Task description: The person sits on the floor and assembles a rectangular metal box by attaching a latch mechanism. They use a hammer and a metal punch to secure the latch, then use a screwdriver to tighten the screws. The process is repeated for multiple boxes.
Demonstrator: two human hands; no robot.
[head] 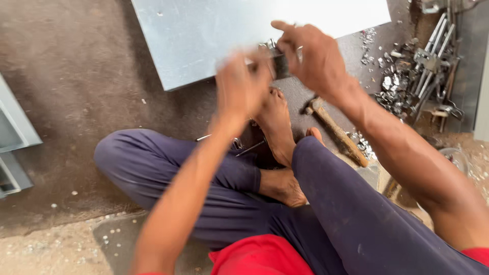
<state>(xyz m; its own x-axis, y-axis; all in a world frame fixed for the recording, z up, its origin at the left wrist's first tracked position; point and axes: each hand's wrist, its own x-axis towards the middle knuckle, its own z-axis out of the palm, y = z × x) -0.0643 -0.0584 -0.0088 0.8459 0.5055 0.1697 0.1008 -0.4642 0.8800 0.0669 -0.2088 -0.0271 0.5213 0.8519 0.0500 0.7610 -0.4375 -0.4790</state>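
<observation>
I sit cross-legged on the floor in dark blue trousers. My left hand [243, 84] is blurred by motion and closed around something small that I cannot make out. Right beside it, my right hand [308, 53] grips a small dark metal tool or part [279, 65] at the near edge of a flat grey metal sheet [204, 35]. Both hands meet just above my bare foot [277, 125], which rests at the sheet's edge.
A wooden-handled hammer [338, 133] lies on the floor right of my foot. Metal scraps and shavings [395, 86] and bundled metal rods [433, 61] are piled at the upper right. Grey metal frame pieces [12, 137] lie at the left. Thin metal rods [249, 147] lie by my knee.
</observation>
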